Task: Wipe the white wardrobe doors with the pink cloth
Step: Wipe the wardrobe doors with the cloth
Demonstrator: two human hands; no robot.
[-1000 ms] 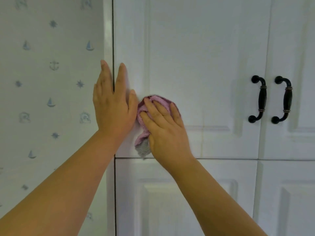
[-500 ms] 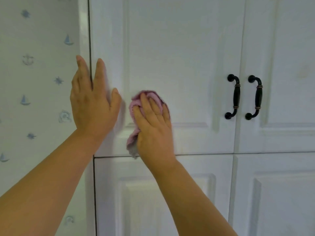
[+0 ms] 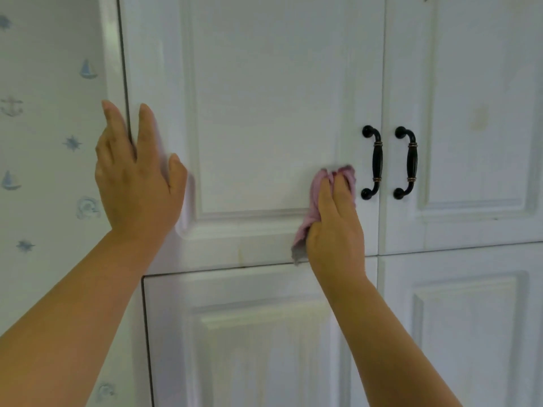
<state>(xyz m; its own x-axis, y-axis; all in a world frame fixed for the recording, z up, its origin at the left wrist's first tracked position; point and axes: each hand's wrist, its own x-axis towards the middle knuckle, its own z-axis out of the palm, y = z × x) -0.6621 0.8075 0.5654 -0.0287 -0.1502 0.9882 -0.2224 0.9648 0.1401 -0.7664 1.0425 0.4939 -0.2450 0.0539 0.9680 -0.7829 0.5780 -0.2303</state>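
Note:
The white wardrobe's upper left door point(image 3: 264, 98) fills the middle of the head view. My right hand point(image 3: 335, 227) presses the pink cloth point(image 3: 316, 195) flat against the lower right part of this door, just left of its black handle point(image 3: 373, 163). The fingers lie fairly straight over the cloth, and the thumb is hidden. A grey corner of the cloth hangs below the hand at the door's bottom edge. My left hand point(image 3: 138, 177) rests flat with spread fingers on the door's left edge, across the gap to the side panel.
The upper right door point(image 3: 476, 83) has its own black handle point(image 3: 408, 163) and a faint yellowish mark. Two lower doors point(image 3: 249, 348) sit beneath. A wall with nautical wallpaper point(image 3: 44, 142) adjoins the wardrobe on the left.
My right hand has slid the cloth rightward across the door, from beside my left hand to next to the handle. My left hand stays on the door's left edge.

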